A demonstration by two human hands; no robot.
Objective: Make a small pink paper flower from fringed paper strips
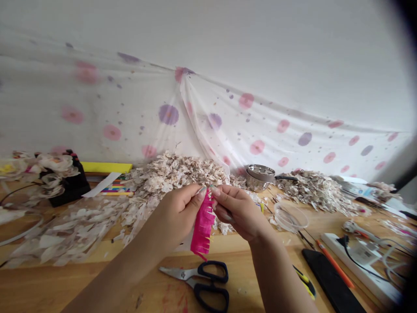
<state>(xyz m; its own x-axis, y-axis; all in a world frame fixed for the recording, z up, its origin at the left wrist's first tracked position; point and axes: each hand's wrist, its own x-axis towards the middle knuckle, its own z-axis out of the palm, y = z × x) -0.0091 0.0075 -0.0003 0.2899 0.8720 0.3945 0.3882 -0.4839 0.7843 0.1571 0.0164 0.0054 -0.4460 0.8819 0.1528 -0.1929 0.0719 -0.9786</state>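
A bright pink strip of paper or thin cloth (202, 230), its edge cut into a fringe, hangs down between my two hands. Thumb and fingers of my left hand (187, 202) pinch its upper end. Close beside it, my right hand (236, 208) is closed in a pinch at the same top end, where small pale bits show. Whether the right fingertips grip the strip itself or something tiny on it is too small to make out. Below the strip, dark-handled scissors (208, 278) lie on the wooden table with their blades parted and pointing left.
Heaps of pale dried petal-like scraps (182, 169) cover the back and left of the table. A metal bowl (259, 176), a clear plastic dish (291, 216), a black phone-like slab (332, 278), an orange pencil (335, 263) and a power strip (361, 265) lie to the right.
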